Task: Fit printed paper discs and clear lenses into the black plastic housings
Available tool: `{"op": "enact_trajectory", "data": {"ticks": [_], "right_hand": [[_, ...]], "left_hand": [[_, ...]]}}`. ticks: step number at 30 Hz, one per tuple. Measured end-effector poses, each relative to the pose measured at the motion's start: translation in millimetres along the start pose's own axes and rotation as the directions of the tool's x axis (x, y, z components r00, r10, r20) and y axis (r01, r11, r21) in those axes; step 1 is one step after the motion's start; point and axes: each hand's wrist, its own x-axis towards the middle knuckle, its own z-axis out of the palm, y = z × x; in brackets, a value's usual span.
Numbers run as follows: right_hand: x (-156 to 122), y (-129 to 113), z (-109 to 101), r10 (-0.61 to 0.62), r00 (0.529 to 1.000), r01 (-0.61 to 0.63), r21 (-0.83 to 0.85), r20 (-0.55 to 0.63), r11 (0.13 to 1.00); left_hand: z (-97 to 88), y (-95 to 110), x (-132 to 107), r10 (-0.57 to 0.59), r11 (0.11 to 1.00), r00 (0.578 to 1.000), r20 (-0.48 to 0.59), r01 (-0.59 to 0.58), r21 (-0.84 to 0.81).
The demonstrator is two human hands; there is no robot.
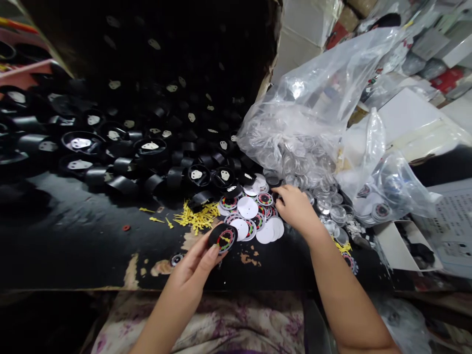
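- Floral cloth [221, 324], soft and crumpled, lies lowest in frame under both forearms.
- Left hand [195, 265]: thumb and fingers close on a black case [222, 237]. The case is round and shallow, of matte plastic, with a coloured dial face and a yellow pointer inside. It is held tilted just above the table edge.
- Right hand [297, 209]: palm down, fingers loosely curled, tips resting where the paper dials [254, 216] meet the clear covers [332, 206]. Can't tell if it has hold of anything.
- Paper dials: flat round discs, some showing a printed ring in red and green, some blank white side up. They lie in a loose overlapping pile between the hands.
- Clear covers: glossy see-through round caps, spilling from a crinkled plastic bag [324, 83].
- Yellow pointers [197, 216]: thin plastic slivers in a small heap just left of the dials.
- Heap of empty cases [147, 147]: black rings with pale metal tabs, piled across the back of the table.
- Table [73, 231]: black top, coating chipped to bare tan patches near the front edge.
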Motion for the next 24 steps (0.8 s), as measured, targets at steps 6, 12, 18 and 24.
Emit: {"op": "enact_trajectory", "data": {"ticks": [6, 12, 18, 24], "right_hand": [[-16, 13, -8, -0.041, 0.999, 0.042, -0.031, 0.015, 0.999], [-20, 17, -1, -0.023, 0.999, 0.020, -0.077, -0.029, 0.997], [-21, 23, 9, -0.053, 0.996, 0.053, 0.006, -0.078, 0.999], [-45, 11, -4, -0.020, 0.988, 0.042, 0.136, -0.156, 0.990]], "left_hand": [[1.9, -7, 1, 0.003, 0.999, 0.999, -0.055, -0.006, -0.049], [2.4, -6, 0, -0.014, 0.999, 0.998, -0.061, 0.011, -0.051], [-0.6, -8, 1, -0.025, 0.999, 0.995, -0.093, 0.022, -0.035], [7.9, -7, -5, -0.023, 0.985, 0.990, -0.140, -0.002, -0.175]]}}
